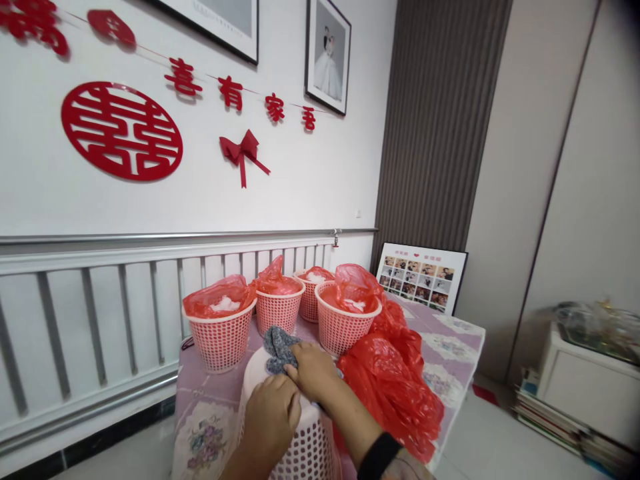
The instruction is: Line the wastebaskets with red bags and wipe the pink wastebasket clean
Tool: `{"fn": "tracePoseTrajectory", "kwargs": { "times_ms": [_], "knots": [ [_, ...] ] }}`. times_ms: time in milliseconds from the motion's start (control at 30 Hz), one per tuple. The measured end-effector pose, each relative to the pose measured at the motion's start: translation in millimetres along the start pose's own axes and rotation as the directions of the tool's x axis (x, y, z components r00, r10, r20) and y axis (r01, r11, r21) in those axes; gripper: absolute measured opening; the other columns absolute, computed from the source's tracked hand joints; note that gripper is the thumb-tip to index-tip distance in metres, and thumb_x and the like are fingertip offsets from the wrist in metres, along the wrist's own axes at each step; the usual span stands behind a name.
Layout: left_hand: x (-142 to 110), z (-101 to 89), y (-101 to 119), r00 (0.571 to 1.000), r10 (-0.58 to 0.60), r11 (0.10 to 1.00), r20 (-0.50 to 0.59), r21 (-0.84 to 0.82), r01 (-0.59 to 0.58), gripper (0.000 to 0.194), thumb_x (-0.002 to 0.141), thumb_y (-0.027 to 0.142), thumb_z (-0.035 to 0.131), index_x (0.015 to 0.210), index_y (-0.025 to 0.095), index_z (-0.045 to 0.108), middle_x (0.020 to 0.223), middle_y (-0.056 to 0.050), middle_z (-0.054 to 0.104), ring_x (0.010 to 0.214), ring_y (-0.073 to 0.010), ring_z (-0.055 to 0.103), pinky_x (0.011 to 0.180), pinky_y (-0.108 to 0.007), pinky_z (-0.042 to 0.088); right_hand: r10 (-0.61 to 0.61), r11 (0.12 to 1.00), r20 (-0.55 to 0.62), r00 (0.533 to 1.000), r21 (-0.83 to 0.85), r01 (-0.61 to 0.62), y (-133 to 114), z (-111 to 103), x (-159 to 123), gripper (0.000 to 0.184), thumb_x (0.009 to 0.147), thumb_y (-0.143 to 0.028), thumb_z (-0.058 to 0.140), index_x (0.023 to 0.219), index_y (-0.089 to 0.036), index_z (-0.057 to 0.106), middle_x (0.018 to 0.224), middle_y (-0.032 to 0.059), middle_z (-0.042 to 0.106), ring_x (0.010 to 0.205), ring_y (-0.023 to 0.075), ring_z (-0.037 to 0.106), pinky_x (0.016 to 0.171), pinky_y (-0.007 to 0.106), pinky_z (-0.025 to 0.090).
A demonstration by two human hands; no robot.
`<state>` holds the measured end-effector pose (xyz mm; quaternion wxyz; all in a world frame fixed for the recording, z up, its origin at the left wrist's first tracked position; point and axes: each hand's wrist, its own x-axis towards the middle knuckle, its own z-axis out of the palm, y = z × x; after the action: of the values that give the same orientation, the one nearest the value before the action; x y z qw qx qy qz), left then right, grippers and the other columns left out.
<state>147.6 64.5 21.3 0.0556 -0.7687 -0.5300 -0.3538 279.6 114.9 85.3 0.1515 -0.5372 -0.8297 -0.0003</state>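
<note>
A pale pink perforated plastic basket [307,453] stands upside down on the table in front of me, its solid base facing up. My right hand [313,373] is closed on a speckled grey cloth [281,347] and presses it against that base. Beside it, my left hand [273,413] is curled against the near side of the same basket, its fingertips partly hidden. Right next to the basket lies a heap of red plastic bags [395,390].
Several upright baskets lined with red bags stand behind: one at the left [220,340], one at the right [345,327]. A floral cloth covers the table [205,433]. A white radiator [115,320] runs along the wall. A photo board [425,277] leans behind the table.
</note>
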Motion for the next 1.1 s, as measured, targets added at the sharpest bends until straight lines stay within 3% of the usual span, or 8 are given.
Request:
{"fn": "tracePoseTrajectory", "kwargs": {
  "times_ms": [133, 300, 500, 667, 833, 900, 1000, 1100],
  "knots": [
    [40, -12.2, -16, 0.989, -0.137, 0.99, 0.061, -0.023, 0.139, 0.027, 0.094, 0.021, 0.038, 0.091, 0.022, 0.064, 0.094, -0.005, 0.069, 0.092, -0.0181, 0.065, 0.082, -0.031, 0.047, 0.048, 0.999, -0.01, 0.999, -0.021, -0.048, -6, 5, 2, 0.034, 0.091, -0.038, 0.051, 0.117, -0.021, 0.067, 0.12, 0.015, 0.068, 0.113, 0.0356, 0.062, 0.087, 0.049, 0.05],
    [79, -8.6, -42, 0.956, -0.251, 0.967, 0.151, 0.006, 0.253, 0.04, 0.094, 0.025, 0.041, 0.13, 0.016, 0.055, 0.13, -0.015, 0.061, 0.123, -0.0267, 0.056, 0.102, -0.041, 0.043, 0.059, 0.998, -0.039, 0.997, -0.004, -0.059, -6, 9, 3, 0.036, 0.088, -0.04, 0.057, 0.116, -0.019, 0.067, 0.121, 0.0159, 0.068, 0.115, 0.0373, 0.061, 0.092, 0.051, 0.048],
    [84, 4.4, -50, 0.911, -0.293, 0.955, 0.289, 0.04, 0.294, 0.047, 0.098, 0.036, 0.039, 0.14, 0.018, 0.048, 0.135, -0.014, 0.059, 0.115, -0.0261, 0.062, 0.1, -0.045, 0.047, 0.064, 0.998, -0.084, 0.994, 0.001, -0.064, -7, 10, -1, 0.027, 0.087, -0.03, 0.056, 0.108, -0.018, 0.069, 0.114, 0.0147, 0.071, 0.109, 0.0355, 0.063, 0.089, 0.046, 0.047],
    [84, 4.3, -51, 0.903, -0.298, 0.954, 0.309, 0.052, 0.297, 0.056, 0.099, 0.045, 0.031, 0.146, 0.019, 0.043, 0.138, -0.014, 0.059, 0.123, -0.0282, 0.059, 0.104, -0.043, 0.045, 0.064, 0.991, -0.15, 0.987, 0.13, -0.045, 3, 9, -12, 0.021, 0.086, -0.023, 0.054, 0.1, -0.016, 0.068, 0.106, 0.0122, 0.071, 0.103, 0.0298, 0.064, 0.09, 0.04, 0.046],
    [83, 5.4, -50, 0.912, -0.282, 0.959, 0.297, 0.074, 0.272, 0.051, 0.098, 0.039, 0.032, 0.142, 0.02, 0.05, 0.131, -0.014, 0.064, 0.12, -0.0306, 0.061, 0.101, -0.047, 0.048, 0.025, 0.956, -0.137, 0.99, 0.292, 0.017, 16, 6, -37, 0.021, 0.081, -0.021, 0.056, 0.099, -0.016, 0.067, 0.105, 0.0101, 0.07, 0.103, 0.0255, 0.062, 0.092, 0.035, 0.046],
    [81, 6.6, -47, 0.923, -0.277, 0.961, 0.268, 0.097, 0.26, 0.051, 0.096, 0.041, 0.038, 0.141, 0.021, 0.052, 0.137, -0.015, 0.061, 0.128, -0.0347, 0.056, 0.105, -0.053, 0.045, -0.003, 0.962, -0.099, 0.995, 0.273, 0.03, 13, 5, -48, 0.021, 0.079, -0.021, 0.058, 0.097, -0.016, 0.067, 0.105, 0.01, 0.07, 0.103, 0.0266, 0.062, 0.093, 0.038, 0.046],
    [80, 9.4, -45, 0.941, -0.275, 0.958, 0.196, 0.143, 0.25, 0.059, 0.093, 0.046, 0.048, 0.148, 0.024, 0.047, 0.159, -0.017, 0.039, 0.149, -0.04, 0.029, 0.117, -0.064, 0.024, -0.031, 0.972, -0.052, 0.998, 0.23, 0.042, 6, 5, -60, 0.026, 0.075, -0.022, 0.063, 0.099, -0.016, 0.068, 0.11, 0.0115, 0.069, 0.106, 0.0294, 0.061, 0.097, 0.042, 0.045],
    [79, 14.0, -45, 0.958, -0.248, 0.96, 0.146, 0.172, 0.222, 0.065, 0.091, 0.044, 0.053, 0.153, 0.029, 0.038, 0.167, -0.014, 0.018, 0.155, -0.0376, 0.01, 0.12, -0.065, 0.013, -0.017, 0.97, -0.051, 0.999, 0.24, 0.029, 7, 6, -59, 0.026, 0.075, -0.022, 0.063, 0.099, -0.015, 0.068, 0.11, 0.0119, 0.069, 0.107, 0.0297, 0.061, 0.098, 0.043, 0.045]
  ]
}}
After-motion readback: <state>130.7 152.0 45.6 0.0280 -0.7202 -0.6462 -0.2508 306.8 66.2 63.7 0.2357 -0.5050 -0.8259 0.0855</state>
